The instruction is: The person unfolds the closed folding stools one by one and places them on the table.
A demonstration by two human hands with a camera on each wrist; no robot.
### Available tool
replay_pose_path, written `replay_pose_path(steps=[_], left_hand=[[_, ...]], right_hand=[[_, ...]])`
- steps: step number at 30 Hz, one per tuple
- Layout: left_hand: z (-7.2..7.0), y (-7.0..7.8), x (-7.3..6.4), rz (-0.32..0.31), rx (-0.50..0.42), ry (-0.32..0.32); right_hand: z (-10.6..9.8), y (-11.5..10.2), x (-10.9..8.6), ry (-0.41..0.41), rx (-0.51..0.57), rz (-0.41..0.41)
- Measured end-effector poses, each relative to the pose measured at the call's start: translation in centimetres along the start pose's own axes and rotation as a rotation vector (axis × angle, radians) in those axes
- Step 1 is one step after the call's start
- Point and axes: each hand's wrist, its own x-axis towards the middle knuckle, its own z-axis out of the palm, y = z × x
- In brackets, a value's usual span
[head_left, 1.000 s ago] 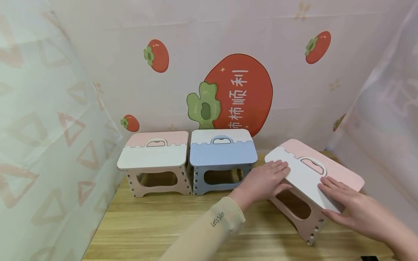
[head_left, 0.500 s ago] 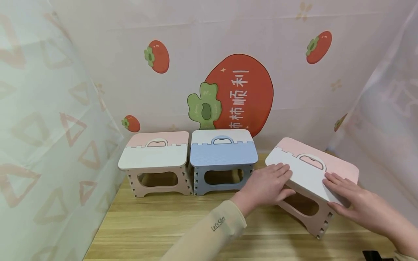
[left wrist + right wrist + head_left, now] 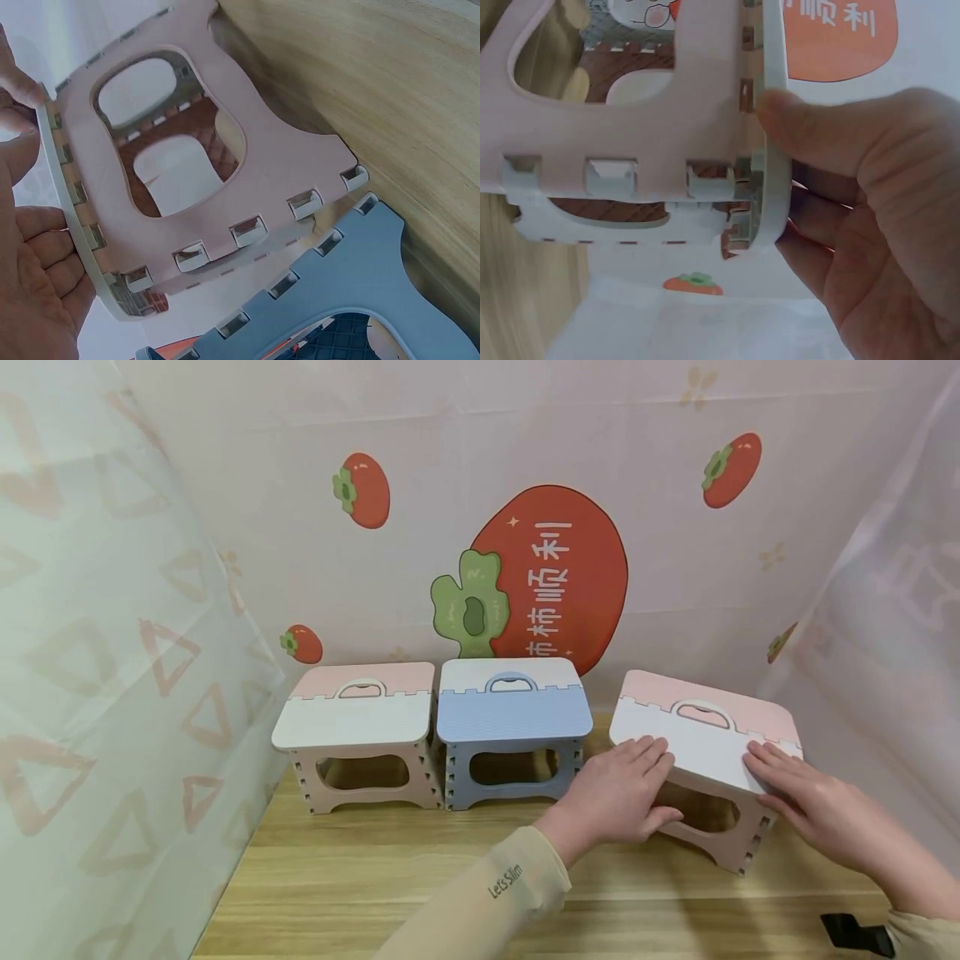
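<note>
In the head view a folding step stool with a pink and white top stands at a slant on the right. My left hand holds its front left corner, fingers over the top and thumb lower in front. My right hand grips the front right edge. In the right wrist view the thumb presses the rim, with the other fingers partly hidden behind the top. From the left wrist, the fingers go behind the rim of the pink stool, close to a blue stool.
A blue and white folding stool stands at the middle back, beside another pink and white one on its left. All stand on a wood-grain table before a printed backdrop. A black object lies near the right sleeve.
Both hands have turned the right-hand stool so its front faces more toward me; its right end has swung back and left. The other two stools have stayed put.
</note>
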Motion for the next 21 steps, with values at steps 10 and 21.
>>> replay_pose_path(steps=[10,21], left_hand=[[-0.1,0.4,0.2,-0.032,0.001,-0.064],[0.0,0.7,0.6,-0.072,-0.004,-0.124]], right_hand=[[1.1,1.3,1.2,0.074,-0.015,0.006],[1.9,2.0,2.6,0.040,-0.060,0.070]])
